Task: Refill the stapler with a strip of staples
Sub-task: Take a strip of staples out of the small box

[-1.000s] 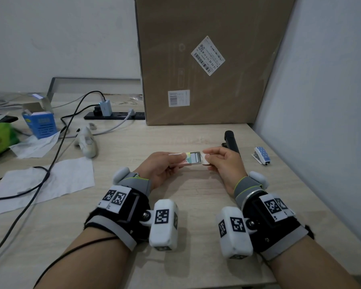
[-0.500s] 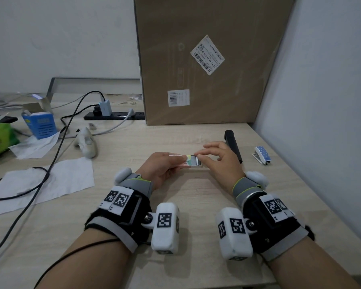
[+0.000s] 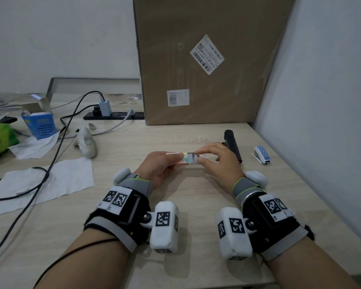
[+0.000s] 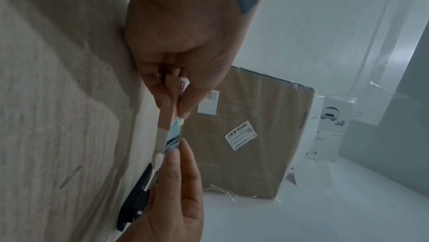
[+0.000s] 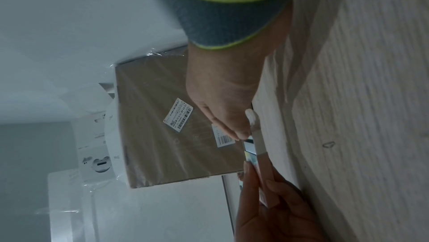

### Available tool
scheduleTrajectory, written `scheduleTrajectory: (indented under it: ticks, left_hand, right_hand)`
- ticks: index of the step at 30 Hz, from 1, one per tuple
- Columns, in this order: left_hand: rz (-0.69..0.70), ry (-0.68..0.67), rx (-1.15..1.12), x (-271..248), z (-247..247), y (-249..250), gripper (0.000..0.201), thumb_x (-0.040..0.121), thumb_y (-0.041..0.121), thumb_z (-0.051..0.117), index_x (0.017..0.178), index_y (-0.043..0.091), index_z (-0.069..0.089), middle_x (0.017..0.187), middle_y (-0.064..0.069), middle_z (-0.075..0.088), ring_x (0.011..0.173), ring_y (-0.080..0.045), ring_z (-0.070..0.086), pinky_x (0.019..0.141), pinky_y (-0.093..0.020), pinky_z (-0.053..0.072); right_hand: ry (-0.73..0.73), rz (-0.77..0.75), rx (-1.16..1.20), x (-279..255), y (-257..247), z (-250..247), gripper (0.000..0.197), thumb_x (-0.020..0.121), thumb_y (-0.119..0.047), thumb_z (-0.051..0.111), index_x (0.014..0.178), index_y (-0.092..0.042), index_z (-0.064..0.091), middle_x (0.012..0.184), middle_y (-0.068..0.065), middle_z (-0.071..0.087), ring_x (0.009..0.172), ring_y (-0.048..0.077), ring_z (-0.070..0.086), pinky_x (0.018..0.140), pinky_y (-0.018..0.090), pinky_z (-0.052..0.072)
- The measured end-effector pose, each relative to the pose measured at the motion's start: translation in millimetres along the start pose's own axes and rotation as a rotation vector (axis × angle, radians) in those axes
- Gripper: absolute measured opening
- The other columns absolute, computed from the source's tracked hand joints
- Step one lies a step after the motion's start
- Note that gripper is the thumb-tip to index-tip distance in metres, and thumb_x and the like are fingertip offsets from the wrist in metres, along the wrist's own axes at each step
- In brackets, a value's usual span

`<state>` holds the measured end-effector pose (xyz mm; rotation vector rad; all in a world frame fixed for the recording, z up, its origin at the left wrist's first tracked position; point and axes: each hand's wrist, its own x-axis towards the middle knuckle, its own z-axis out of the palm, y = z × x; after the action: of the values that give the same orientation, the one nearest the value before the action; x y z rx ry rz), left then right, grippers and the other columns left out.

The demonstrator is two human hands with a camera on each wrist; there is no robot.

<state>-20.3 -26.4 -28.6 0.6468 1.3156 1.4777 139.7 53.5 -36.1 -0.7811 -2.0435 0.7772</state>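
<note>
My left hand (image 3: pixel 174 161) grips a small pink staple box (image 3: pixel 182 161) just above the table; its sleeve also shows in the left wrist view (image 4: pixel 170 102). The inner tray is slid out to the right, with shiny staples (image 3: pixel 193 159) lying in it. My right hand (image 3: pixel 198 157) pinches the staples (image 5: pixel 248 140) between thumb and forefinger at the tray's open end. The black stapler (image 3: pixel 232 143) lies on the table just behind my right hand, untouched.
A small blue dotted stapler (image 3: pixel 262 154) lies near the right wall. A large cardboard box (image 3: pixel 206 59) stands at the back. On the left are white paper sheets (image 3: pixel 50 182), black cables (image 3: pixel 50 163), a white controller (image 3: pixel 86 143) and a blue box (image 3: pixel 41 124).
My right hand let go of the tray's far end and moved its thumb and forefinger left onto the staples. The left hand and the box stayed in place.
</note>
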Motion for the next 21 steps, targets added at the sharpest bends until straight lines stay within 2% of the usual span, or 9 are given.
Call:
scheduleTrajectory:
  ticks: [5, 10, 15, 19, 21]
  left_hand:
    - [0.015, -0.009, 0.019, -0.9, 0.6, -0.1, 0.027, 0.084, 0.01, 0.064, 0.104, -0.008, 0.063, 0.072, -0.015, 0.063, 0.051, -0.016, 0.061, 0.051, -0.021, 0.054]
    - [0.044, 0.015, 0.039, -1.3, 2.3, -0.4, 0.013, 0.083, 0.007, 0.065, 0.091, -0.003, 0.065, 0.072, -0.015, 0.065, 0.051, -0.015, 0.063, 0.051, -0.02, 0.054]
    - [0.067, 0.051, 0.069, 2.3, 1.5, -2.8, 0.022, 0.081, 0.009, 0.068, 0.098, -0.004, 0.065, 0.076, -0.016, 0.064, 0.053, -0.015, 0.061, 0.051, -0.02, 0.053]
    - [0.076, 0.057, 0.062, 4.0, 0.2, -3.9, 0.024, 0.082, 0.011, 0.067, 0.1, -0.004, 0.064, 0.07, -0.014, 0.061, 0.057, -0.019, 0.056, 0.054, -0.021, 0.052]
    - [0.085, 0.064, 0.042, 4.2, -0.9, -3.5, 0.02, 0.082, 0.011, 0.067, 0.095, -0.004, 0.065, 0.063, -0.011, 0.061, 0.055, -0.017, 0.055, 0.053, -0.021, 0.051]
  right_hand:
    - [0.007, 0.013, -0.005, -1.4, -2.1, 0.5, 0.013, 0.077, -0.016, 0.071, 0.089, -0.012, 0.071, 0.088, -0.011, 0.06, 0.091, 0.01, 0.054, 0.071, 0.0, 0.033]
    - [0.024, 0.007, 0.025, -1.4, -1.5, 1.2, 0.015, 0.073, -0.015, 0.075, 0.084, -0.009, 0.067, 0.09, -0.006, 0.061, 0.082, 0.003, 0.052, 0.069, 0.004, 0.037]
    - [0.038, 0.007, 0.046, -0.4, -0.4, 1.9, 0.011, 0.072, -0.013, 0.075, 0.075, -0.008, 0.064, 0.08, -0.007, 0.061, 0.075, 0.004, 0.052, 0.065, 0.006, 0.036]
    - [0.053, 0.039, 0.11, 0.2, -1.1, 2.4, 0.012, 0.072, -0.013, 0.075, 0.071, -0.009, 0.064, 0.074, -0.006, 0.065, 0.07, 0.002, 0.056, 0.06, 0.01, 0.039]
    - [0.12, 0.063, 0.177, 1.9, -1.0, 0.7, 0.014, 0.072, -0.012, 0.076, 0.07, -0.012, 0.063, 0.074, -0.004, 0.067, 0.069, 0.004, 0.058, 0.062, 0.014, 0.044]
